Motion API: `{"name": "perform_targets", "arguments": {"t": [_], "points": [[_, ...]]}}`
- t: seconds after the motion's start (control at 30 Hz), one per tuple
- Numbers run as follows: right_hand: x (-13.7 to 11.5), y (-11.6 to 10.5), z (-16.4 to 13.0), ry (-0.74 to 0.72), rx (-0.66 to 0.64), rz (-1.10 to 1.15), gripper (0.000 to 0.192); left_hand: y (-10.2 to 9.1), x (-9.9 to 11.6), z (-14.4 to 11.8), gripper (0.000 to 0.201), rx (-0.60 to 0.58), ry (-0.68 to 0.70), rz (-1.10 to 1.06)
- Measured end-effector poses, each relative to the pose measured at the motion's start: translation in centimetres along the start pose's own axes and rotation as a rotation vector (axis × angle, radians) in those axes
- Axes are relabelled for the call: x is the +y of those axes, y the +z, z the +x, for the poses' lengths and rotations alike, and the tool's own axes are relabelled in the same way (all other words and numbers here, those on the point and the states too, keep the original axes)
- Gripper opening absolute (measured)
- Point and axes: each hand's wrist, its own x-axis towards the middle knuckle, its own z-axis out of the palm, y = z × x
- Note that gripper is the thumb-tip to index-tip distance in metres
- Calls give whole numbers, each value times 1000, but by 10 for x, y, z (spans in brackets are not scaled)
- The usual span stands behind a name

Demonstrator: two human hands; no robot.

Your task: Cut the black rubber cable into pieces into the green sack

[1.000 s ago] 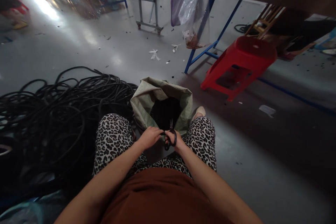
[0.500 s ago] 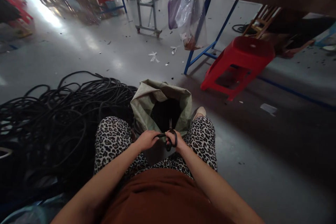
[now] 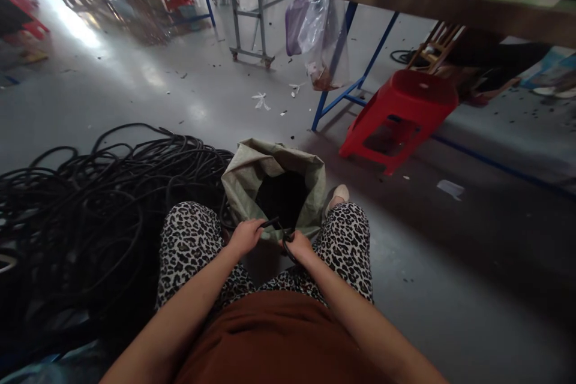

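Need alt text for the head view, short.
A seated person's left hand grips a black cord while the right hand holds scissors over an open green sack. Tangled black cable pile lies left, red stool right.

A workshop: concrete floor [image 3: 135,90], cable heap [image 3: 90,204], blue-legged workbench [image 3: 450,0].

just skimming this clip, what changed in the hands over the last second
The scissors in the right hand tipped over: their blades, upright before, no longer stand above the hand. The left hand kept its grip on the black cable end. The sack and the cable pile stayed put.
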Motion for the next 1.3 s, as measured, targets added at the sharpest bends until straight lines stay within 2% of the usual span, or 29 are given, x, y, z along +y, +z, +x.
{"name": "perform_targets", "arguments": {"t": [0.1, 0.23, 0.37, 0.57, 0.8, 0.93, 1.3], "points": [[-5, -9, -4, 80, -53, 196, 24, 1, -1, 4, 32, 24, 0, -28], [-11, -23, -14, 178, -247, 586, 22, 3, 0, 11, 31, 43, 18, -44], [-14, -33, -25, 175, -335, 790, 30, 3, 2, 18, 31, 47, 43, -53], [-10, -26, -29, 171, -335, 736, 42, 0, 9, 25, 33, 32, 15, 33], [-2, -11, -26, 129, -348, 635, 44, -4, 14, 24, 32, 42, 89, 116], [-1, -8, -26, 90, -360, 620, 42, -4, 13, 22, 31, 30, 107, 115], [-7, -8, -28, 92, -370, 538, 49, -4, 11, 17, 31, 1, 127, 137]]}}
